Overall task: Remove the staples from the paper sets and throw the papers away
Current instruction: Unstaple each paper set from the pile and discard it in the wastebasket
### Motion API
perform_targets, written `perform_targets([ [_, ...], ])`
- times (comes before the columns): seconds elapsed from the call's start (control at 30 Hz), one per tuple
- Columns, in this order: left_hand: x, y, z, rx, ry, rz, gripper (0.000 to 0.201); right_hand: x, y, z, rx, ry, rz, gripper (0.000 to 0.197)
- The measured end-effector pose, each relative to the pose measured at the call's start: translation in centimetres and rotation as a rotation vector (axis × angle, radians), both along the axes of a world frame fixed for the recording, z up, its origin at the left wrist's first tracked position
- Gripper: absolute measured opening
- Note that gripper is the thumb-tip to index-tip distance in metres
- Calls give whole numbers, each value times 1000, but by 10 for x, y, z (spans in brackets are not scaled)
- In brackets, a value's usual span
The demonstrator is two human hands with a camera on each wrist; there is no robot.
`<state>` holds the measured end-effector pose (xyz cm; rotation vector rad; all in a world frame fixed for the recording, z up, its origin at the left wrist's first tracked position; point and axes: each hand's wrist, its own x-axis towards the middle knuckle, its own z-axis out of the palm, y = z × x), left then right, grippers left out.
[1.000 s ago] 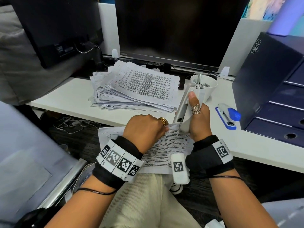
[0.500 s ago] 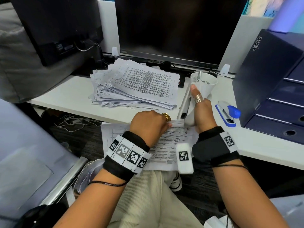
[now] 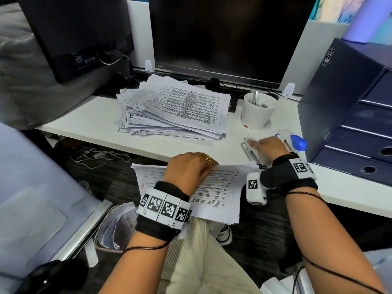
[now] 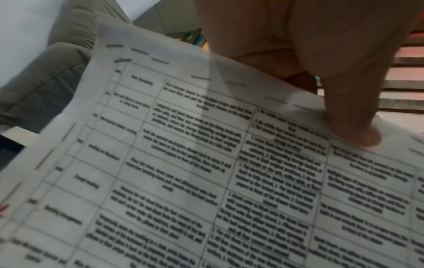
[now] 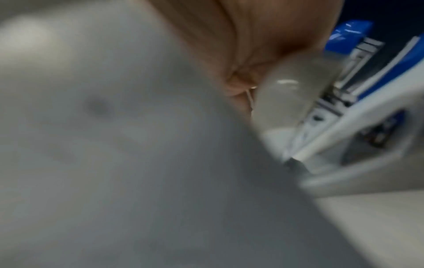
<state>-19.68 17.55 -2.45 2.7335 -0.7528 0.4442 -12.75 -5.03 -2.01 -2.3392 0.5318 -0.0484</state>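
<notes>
Up on the white bench (image 3: 89, 122), a thick loose stack of printed paper sets (image 3: 174, 109) sits in front of the big dark monitor (image 3: 229, 35), and a white round cup (image 3: 259, 111) stands just to its right with some thin metal pieces inside. Further right, a dark blue drawer unit (image 3: 350, 107) walls off that side, and a blue-and-white stapler (image 3: 293, 141) lies right against its foot.

Now the work: the left hand (image 3: 188, 170) holds 1 white printed paper set with table text (image 3: 218, 187) off the bench edge, over the lap. The thumb (image 4: 353, 116) presses on top of the sheet near its upper edge, and the left fingers curl around that edge, clamped on the paper. The right hand (image 3: 268, 149) sits on the bench just beside the blue stapler, its fingers wrapped around a white staple-removing tool (image 3: 249, 152). The tool's lower end touches the paper's top right corner.

The right wrist view is mostly a grey blur, so the tool's tip and any staple cannot be made out. The left hand hides the middle of the paper's top edge, and the text is too smeared to read.
</notes>
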Motion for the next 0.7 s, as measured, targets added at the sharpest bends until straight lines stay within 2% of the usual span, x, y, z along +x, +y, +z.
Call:
perform_targets([
  [0.07,1,5,-8,-70,-10,-38,25,-11,8,9,52,-169,80,44],
  [0.1,1,8,-11,-113,-16,-57,23,-18,11,12,137,-301,157,35],
  [0.13,1,11,-13,-143,-31,-72,21,-30,19,17,229,-361,263,23],
  [0.17,1,14,-15,-163,-65,-82,20,-41,25,21,277,-344,407,14],
  [0.2,0,17,-16,-166,-103,-77,18,-52,31,21,252,-290,561,15],
  [0.27,-4,21,-17,-167,-178,-46,13,-61,38,10,102,-221,723,24],
  [0.33,-7,25,-18,-199,-202,-41,15,-63,44,-6,3,-335,701,26],
  [0.4,-8,30,-20,-227,-199,-48,23,-65,51,-22,-26,-619,659,23],
  [0.5,-7,37,-22,-286,-284,-65,20,-68,59,-40,-87,-974,684,18],
  [0.6,-10,39,-23,-392,-389,-62,13,-71,66,-44,-124,-1124,675,11],
  [0.7,-13,39,-24,-474,-426,-56,12,-70,70,-40,-127,-1184,678,10],
])
